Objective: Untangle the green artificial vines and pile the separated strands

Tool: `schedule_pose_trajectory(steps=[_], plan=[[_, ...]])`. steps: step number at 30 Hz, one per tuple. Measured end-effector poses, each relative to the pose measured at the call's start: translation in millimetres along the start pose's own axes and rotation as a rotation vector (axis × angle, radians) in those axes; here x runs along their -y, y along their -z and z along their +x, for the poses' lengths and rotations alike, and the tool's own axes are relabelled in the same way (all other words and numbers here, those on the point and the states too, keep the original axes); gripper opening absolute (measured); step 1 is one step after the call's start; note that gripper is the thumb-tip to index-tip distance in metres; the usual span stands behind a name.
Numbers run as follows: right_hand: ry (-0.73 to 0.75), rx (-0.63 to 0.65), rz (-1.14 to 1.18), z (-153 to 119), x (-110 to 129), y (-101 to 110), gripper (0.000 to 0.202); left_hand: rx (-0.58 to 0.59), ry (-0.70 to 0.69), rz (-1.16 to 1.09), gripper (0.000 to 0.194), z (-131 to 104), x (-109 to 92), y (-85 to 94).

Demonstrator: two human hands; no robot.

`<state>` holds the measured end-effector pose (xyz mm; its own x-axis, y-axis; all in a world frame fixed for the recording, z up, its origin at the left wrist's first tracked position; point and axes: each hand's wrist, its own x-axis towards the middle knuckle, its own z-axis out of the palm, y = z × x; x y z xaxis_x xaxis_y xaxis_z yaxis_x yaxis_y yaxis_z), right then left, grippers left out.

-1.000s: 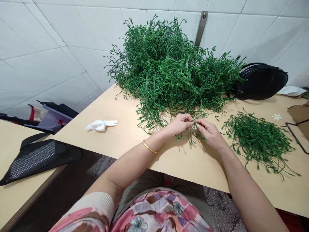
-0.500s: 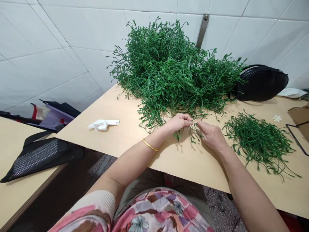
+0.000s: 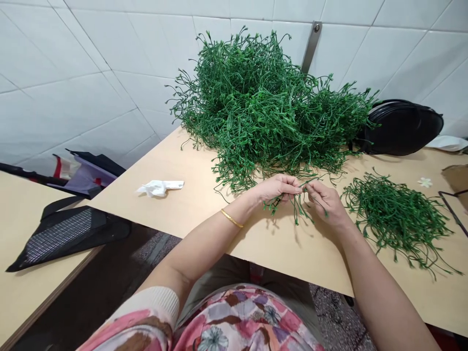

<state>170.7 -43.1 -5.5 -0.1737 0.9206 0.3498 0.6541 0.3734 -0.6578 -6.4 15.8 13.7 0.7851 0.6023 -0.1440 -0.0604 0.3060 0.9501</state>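
Thin green plastic stems point(image 3: 300, 212) with small forked tips hang between my two hands, just above the tabletop. My left hand point(image 3: 280, 188), a gold bangle at its wrist, pinches them between thumb and fingers. Close beside it, my right hand point(image 3: 325, 201) pinches the same sprig from the other side, fingertips almost touching the left ones. Behind both hands rises a large heap of green plastic stems point(image 3: 256, 107). A smaller pile of green stems point(image 3: 398, 217) lies to the right of my right hand. Exactly where the fingers join the stems is partly hidden.
A crumpled white tissue point(image 3: 157, 188) lies on the wooden table point(image 3: 204, 214) at the left. A black pouch point(image 3: 404, 126) stands at the back right, near a small white flower piece point(image 3: 424, 182). A black mesh bag point(image 3: 66, 234) rests on the neighbouring table.
The view has shifted slightly, so everything sits a little further right. Both hands keep their pinch; a stem now crosses above the fingertips and another hangs over my right fingers.
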Motion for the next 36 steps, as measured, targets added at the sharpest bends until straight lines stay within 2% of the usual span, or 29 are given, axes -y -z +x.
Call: schedule_pose_trajectory(steps=[6, 10, 13, 16, 20, 25, 27, 31, 34, 36], plan=[[0.176, -0.054, -0.489, 2, 2, -1, 0.019, -0.014, 0.097, -0.13, 0.031, 1, -1, 6.5], [0.229, -0.095, -0.624, 4, 1, -1, 0.018, -0.03, 0.101, -0.167, 0.031, 0, -3, 6.8], [0.185, -0.053, -0.522, 0, 2, -3, 0.019, -0.065, 0.059, -0.055, 0.029, 1, -2, 9.2], [0.113, 0.084, -0.395, -9, 7, -2, 0.019, -0.05, -0.016, 0.222, 0.025, 3, 0, 13.7], [0.082, 0.211, -0.432, -24, 22, 6, 0.013, 0.113, -0.059, 0.421, 0.02, 5, 4, 17.1], [0.041, 0.329, -0.355, -44, 34, 14, 0.014, 0.286, -0.048, 0.452, 0.018, 8, 11, 12.6], [0.013, 0.331, -0.276, -51, 34, 14, 0.017, 0.33, -0.015, 0.451, 0.019, 7, 12, 9.4], [-0.082, 0.204, -0.222, -53, 27, 12, 0.022, 0.26, 0.033, 0.399, 0.018, 5, 10, 3.3], [-0.077, 0.16, -0.255, -38, 21, 11, 0.023, 0.198, 0.032, 0.382, 0.017, 4, 8, 1.0], [-0.056, 0.16, -0.226, -24, 18, 10, 0.023, 0.106, -0.019, 0.396, 0.016, 5, 10, 1.5]])
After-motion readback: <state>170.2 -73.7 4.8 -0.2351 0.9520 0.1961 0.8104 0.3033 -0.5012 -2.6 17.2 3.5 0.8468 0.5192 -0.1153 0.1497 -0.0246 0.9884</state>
